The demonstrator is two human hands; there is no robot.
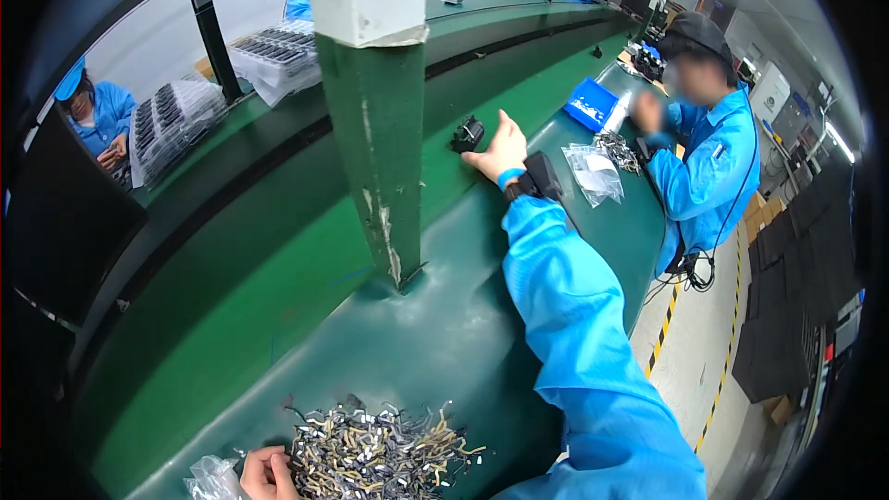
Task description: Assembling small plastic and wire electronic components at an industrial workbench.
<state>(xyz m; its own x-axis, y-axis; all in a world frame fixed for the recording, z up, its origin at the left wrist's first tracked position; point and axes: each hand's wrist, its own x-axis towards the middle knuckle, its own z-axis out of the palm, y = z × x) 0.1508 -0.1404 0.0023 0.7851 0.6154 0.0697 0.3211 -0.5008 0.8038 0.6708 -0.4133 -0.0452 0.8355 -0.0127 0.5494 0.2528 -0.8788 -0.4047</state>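
My right arm, in a blue sleeve with a dark band at the wrist, stretches far over the green bench. The right hand (502,148) is open, its thumb and fingers apart, just right of a small black moulded part (468,133) on the green strip. Whether the thumb touches that part I cannot tell. At the lower edge my left hand (268,475) has its fingers curled together; anything between them is hidden. It rests against a heap of short black and yellowish wires with white ends (380,449). Left of it lies a clear plastic bag (215,479).
A chipped green and white post (375,157) rises between my arms. A blue-coated co-worker (708,157) sits at right, near a blue bin (591,104), a plastic bag (594,174) and metal pieces (619,152). Stacked trays (176,125) stand across the bench beside another person (106,116).
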